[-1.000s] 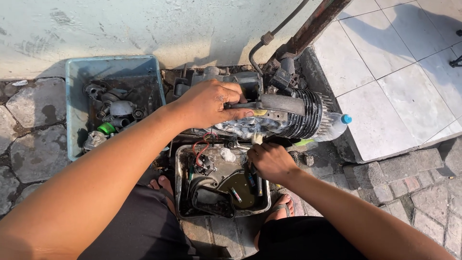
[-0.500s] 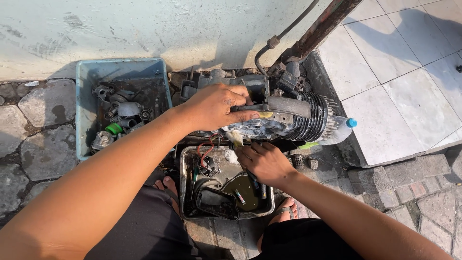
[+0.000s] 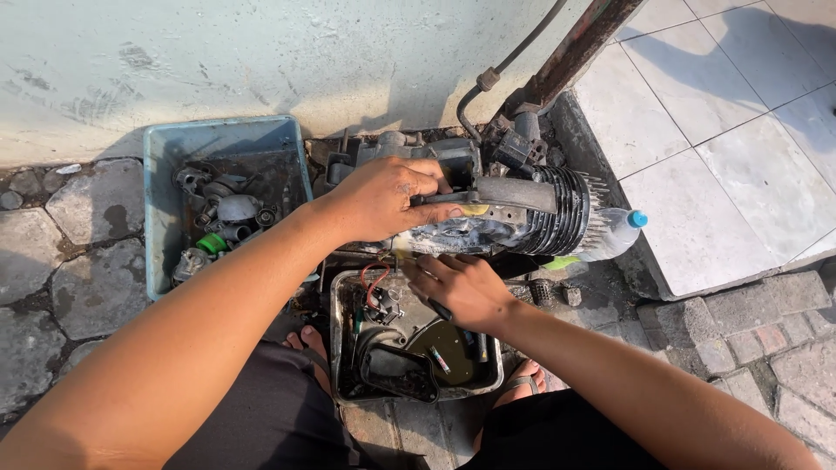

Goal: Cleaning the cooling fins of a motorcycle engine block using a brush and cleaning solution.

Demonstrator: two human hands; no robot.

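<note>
The left hand (image 3: 383,198) grips the grimy finned grey metal engine (image 3: 514,218) by the far wall, the right hand (image 3: 461,287) curls beneath it holding a dark tool – stripped parts fill the near metal tray (image 3: 344,383), the engine only partly dismantled.

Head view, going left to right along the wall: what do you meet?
Blue plastic tub of grimy metal parts → left hand gripping the engine → dark finned engine cylinder → clear plastic bottle with blue cap → pale tiled floor.
</note>
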